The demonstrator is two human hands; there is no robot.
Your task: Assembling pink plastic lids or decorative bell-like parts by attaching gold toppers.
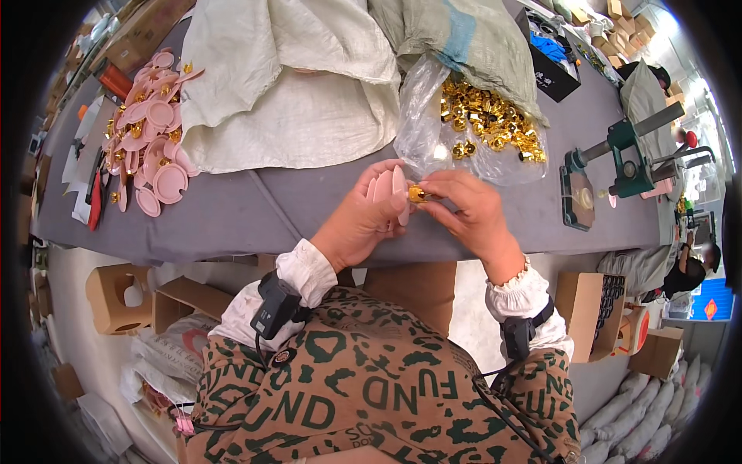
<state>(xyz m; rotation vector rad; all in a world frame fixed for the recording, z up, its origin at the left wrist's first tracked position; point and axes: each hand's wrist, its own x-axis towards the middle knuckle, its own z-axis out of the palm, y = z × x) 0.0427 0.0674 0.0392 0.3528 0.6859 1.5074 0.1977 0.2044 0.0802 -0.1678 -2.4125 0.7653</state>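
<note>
Above the front edge of the table, my left hand (362, 219) is closed round several pink plastic discs (383, 185) stacked on edge. My right hand (469, 206) pinches a small shiny gold piece (417, 193) between thumb and fingers, right against the outermost disc. Whether the gold piece is joined to that disc, I cannot tell. Beyond my right hand, many gold pieces (495, 116) spill from a clear plastic bag (421, 100). At the left lies a heap of pink discs (160, 116), some with gold pieces on or among them.
A grey cloth covers the table (232, 213). White woven sacks (301, 116) and a grey-green sack (495, 46) lie at the back. To the right stands a green hand press (618, 158). A black box (550, 58) is behind it. Cardboard boxes (591, 313) stand below the table.
</note>
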